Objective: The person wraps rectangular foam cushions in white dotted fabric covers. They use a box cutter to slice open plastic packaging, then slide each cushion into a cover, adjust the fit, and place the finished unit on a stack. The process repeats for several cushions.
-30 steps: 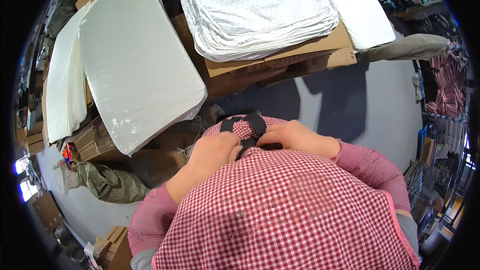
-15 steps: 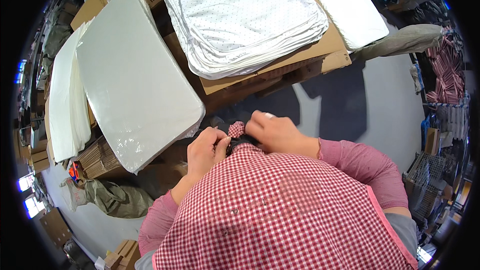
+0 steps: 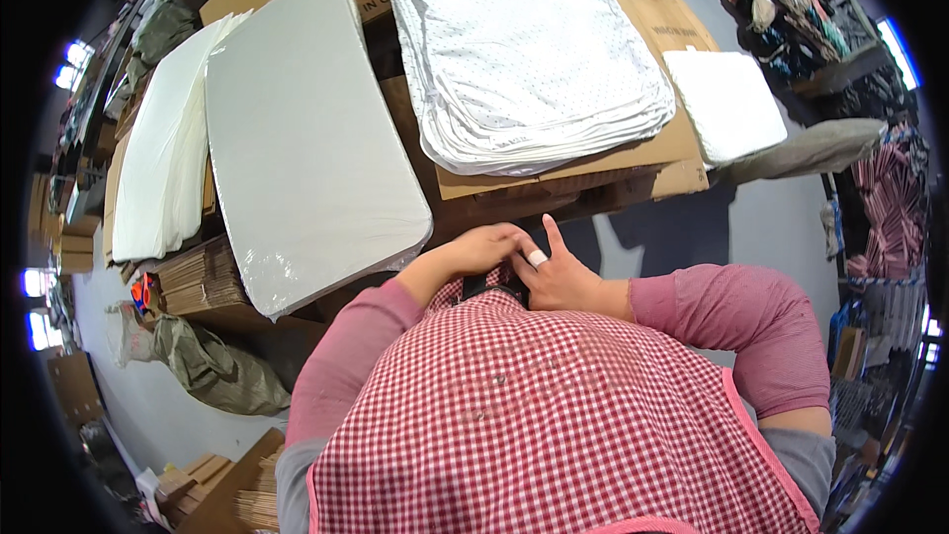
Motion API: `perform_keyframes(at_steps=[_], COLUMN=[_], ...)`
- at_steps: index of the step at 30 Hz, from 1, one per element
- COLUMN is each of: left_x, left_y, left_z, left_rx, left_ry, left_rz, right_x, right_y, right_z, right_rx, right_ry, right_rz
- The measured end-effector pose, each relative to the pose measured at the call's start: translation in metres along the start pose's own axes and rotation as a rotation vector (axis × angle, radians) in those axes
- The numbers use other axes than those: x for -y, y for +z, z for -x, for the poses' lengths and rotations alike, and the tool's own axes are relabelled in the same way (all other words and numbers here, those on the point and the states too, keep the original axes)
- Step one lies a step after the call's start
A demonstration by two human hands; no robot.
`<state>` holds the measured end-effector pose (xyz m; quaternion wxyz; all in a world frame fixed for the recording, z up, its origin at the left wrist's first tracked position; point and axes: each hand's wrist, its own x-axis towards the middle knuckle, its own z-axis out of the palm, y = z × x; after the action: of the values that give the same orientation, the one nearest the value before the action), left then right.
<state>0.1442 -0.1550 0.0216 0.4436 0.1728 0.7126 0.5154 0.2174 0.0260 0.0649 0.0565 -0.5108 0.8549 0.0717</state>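
My left hand (image 3: pixel 482 250) and my right hand (image 3: pixel 565 277) meet in front of my waist, their fingertips touching. The left fingers are closed and bent toward the right hand. On the right hand one finger points up and the others curl in; a white band circles one finger. Whatever lies between the fingertips is hidden. Just below them is the lower part of a red-and-white gingham apron (image 3: pixel 554 405) with pink edging, and a black strap or belt (image 3: pixel 484 287) shows there.
Ahead stand a grey plastic-wrapped board stack (image 3: pixel 316 129), a pile of dotted white fabric pieces (image 3: pixel 534 49) on cardboard, white sheets (image 3: pixel 163 148) and a small white pad (image 3: pixel 727 104). A green-grey sack (image 3: pixel 222 371) lies on the floor at left; racks line the right side.
Both hands have come together; my left hand has moved right and up. The bunched gingham tip between them is now mostly covered. The view has shifted, so the stacks sit further right.
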Motion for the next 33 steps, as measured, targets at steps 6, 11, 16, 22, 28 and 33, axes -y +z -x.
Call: perform_keyframes(at_steps=[6,11,16,22,28,33], left_x=[0.027,0.035,0.043,0.053,0.070,0.079], left_y=[0.017,0.020,0.028,0.031,0.035,0.033], left_z=[-0.028,-0.018,-0.015,0.008,0.026,0.049], left_rx=[0.041,0.053,-0.001,-0.053,-0.205,-0.341], left_ry=[-0.389,-0.328,-0.384,-0.422,-0.306,-0.296], left_rz=[0.082,0.413,0.497,0.624,0.714,0.826], right_x=[-0.004,-0.005,-0.006,-0.007,-0.012,-0.008], right_y=[-0.001,-0.005,-0.008,-0.008,-0.008,-0.012], right_z=[0.006,0.007,0.001,-0.004,-0.003,-0.006], right_rx=[0.036,0.156,0.336,0.536,0.481,0.317], right_ry=[0.002,0.026,0.025,-0.021,-0.020,0.206], right_rz=[0.109,-0.028,-0.071,-0.076,-0.402,-1.056])
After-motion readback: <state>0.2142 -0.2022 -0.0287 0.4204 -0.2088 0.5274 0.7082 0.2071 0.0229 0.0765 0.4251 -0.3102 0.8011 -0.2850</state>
